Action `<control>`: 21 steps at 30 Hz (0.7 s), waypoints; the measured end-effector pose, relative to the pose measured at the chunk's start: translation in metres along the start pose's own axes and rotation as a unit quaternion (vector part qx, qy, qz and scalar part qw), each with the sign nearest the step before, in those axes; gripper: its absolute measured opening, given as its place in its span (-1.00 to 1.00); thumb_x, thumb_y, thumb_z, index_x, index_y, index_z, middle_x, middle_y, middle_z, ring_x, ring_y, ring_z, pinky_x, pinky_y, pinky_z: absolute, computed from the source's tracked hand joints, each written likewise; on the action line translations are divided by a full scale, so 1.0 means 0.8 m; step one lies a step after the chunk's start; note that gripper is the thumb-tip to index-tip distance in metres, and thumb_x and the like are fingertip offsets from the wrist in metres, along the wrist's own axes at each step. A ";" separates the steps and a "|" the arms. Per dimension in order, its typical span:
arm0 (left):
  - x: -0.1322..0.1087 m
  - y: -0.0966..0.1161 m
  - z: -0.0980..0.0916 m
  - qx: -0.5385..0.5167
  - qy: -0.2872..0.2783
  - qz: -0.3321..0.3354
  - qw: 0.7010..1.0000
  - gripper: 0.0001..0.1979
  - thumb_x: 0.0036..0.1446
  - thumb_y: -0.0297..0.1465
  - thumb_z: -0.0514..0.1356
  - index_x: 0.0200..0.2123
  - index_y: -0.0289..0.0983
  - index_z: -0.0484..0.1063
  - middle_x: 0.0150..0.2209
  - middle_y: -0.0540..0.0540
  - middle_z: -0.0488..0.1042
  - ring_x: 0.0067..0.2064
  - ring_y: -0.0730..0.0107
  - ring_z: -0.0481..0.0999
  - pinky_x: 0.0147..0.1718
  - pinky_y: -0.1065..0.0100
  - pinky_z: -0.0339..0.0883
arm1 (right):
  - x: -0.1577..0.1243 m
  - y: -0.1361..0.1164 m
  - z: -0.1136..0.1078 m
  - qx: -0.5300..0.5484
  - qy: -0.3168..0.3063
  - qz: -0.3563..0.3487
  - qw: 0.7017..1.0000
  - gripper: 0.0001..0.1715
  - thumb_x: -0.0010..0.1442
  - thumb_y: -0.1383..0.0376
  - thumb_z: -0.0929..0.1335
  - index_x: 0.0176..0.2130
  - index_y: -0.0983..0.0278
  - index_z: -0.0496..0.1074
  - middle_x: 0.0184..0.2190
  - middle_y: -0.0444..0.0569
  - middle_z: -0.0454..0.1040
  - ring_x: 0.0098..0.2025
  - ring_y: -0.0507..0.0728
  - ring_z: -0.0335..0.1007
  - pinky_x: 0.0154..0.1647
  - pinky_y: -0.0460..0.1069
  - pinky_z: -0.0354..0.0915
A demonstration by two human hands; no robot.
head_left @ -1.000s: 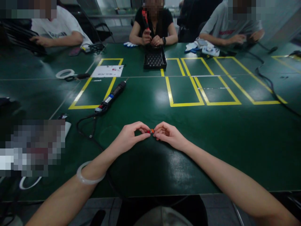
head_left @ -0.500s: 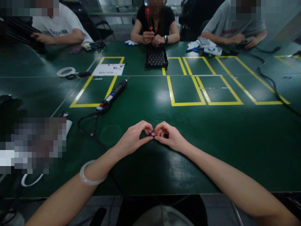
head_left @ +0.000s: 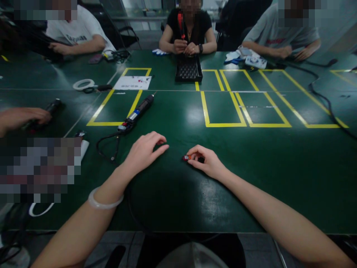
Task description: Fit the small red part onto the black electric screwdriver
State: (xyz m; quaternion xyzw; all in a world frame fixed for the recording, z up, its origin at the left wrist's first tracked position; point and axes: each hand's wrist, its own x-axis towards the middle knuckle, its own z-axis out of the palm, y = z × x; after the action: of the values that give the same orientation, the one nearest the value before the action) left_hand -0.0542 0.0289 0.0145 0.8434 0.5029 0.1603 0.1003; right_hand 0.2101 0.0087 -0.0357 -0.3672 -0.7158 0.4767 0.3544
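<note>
My right hand (head_left: 208, 162) pinches a small red, orange and grey part (head_left: 185, 158) between thumb and fingers, just above the green tabletop. The part is too small for me to name its kind. To the left of it, my left hand (head_left: 145, 150) is empty, with thumb and fingers apart. Beyond that hand lies a black electric screwdriver (head_left: 136, 114) with a blue and a silver band, its tip pointing away to the right. A cable runs from its near end back toward me.
Yellow tape outlines (head_left: 225, 124) mark the green table (head_left: 173, 208). A printed sheet (head_left: 133, 82) and a ring-shaped magnifier (head_left: 83, 85) lie further off. A black tray (head_left: 189, 70) stands before a person opposite holding a red-handled tool (head_left: 181, 26). At left, another person's hand (head_left: 36, 114) reaches a dark tool.
My left hand has come away from the small part and moved left and forward, its fingers parting. The right hand keeps the part. Another person's hand has appeared at the left.
</note>
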 end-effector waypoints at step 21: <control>-0.005 -0.083 -0.022 0.252 -0.080 -0.241 0.934 -0.38 0.31 0.03 -0.14 -0.21 -0.26 0.57 -0.31 -0.30 0.55 -0.31 0.03 0.52 -0.39 0.25 0.21 | 0.001 0.002 -0.001 0.011 0.016 0.004 1.000 -0.81 0.21 0.32 0.39 -0.13 0.25 0.45 -0.26 -0.04 0.46 -0.32 0.04 0.38 -0.35 -0.05 0.33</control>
State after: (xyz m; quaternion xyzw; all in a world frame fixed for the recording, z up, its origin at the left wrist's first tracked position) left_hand -0.1168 0.0570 0.0082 0.7044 0.7052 -0.0692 -0.0403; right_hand 0.2104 0.0101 -0.0367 -0.3743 -0.7032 0.4797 0.3678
